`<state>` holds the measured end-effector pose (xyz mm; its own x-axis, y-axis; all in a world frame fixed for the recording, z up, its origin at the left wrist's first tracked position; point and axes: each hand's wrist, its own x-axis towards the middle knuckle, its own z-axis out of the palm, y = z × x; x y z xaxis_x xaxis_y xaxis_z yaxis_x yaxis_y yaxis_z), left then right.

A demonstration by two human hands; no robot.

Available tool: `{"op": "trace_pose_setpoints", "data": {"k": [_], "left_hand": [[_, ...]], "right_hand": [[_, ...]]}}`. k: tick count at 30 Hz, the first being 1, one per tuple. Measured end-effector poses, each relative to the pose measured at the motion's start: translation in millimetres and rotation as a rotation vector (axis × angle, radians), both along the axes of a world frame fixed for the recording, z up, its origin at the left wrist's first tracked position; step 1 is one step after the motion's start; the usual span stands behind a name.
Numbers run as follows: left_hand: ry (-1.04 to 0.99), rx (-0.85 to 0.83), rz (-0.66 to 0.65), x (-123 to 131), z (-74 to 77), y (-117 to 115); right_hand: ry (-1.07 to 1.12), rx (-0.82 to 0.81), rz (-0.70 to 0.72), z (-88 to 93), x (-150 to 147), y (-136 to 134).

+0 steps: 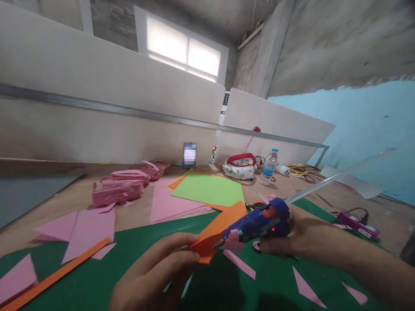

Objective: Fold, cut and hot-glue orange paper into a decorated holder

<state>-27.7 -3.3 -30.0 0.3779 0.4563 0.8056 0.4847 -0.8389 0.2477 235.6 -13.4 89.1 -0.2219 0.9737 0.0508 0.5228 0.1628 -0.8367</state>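
My left hand (pixel 155 272) pinches a folded orange paper piece (pixel 217 231) just above the green cutting mat (pixel 97 276). My right hand (pixel 292 235) grips a blue glue gun (pixel 259 222) with a red light on its side and a clear glue stick (pixel 327 179) sticking out of the back. The gun's nozzle points left and touches the orange paper's lower edge. A small pink paper bit (pixel 234 242) sits right under the nozzle.
Pink paper scraps (pixel 87 226) and an orange strip (pixel 55 274) lie on the mat and table. Pink, green and orange sheets (pixel 207 190) are stacked further back. Pink paper items (pixel 118 190), a pouch (pixel 240 167), a water bottle (pixel 269 166), cables and a power strip (pixel 358 224) stand around.
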Motion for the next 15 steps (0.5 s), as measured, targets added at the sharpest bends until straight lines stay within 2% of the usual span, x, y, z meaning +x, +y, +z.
{"op": "trace_pose_setpoints", "data": {"k": [4, 9, 15], "left_hand": [[0.089, 0.159, 0.054, -3.1, -3.3, 1.5], [0.038, 0.163, 0.013, -3.4, -5.8, -2.3], [-0.012, 0.142, 0.006, -1.1, -1.4, -7.2]], "right_hand": [[0.0, -0.039, -0.027, -0.3, 0.3, -1.9], [-0.041, -0.137, -0.002, -2.4, -1.7, -3.3], [-0.084, -0.051, 0.069, -6.2, -0.1, -1.2]]}}
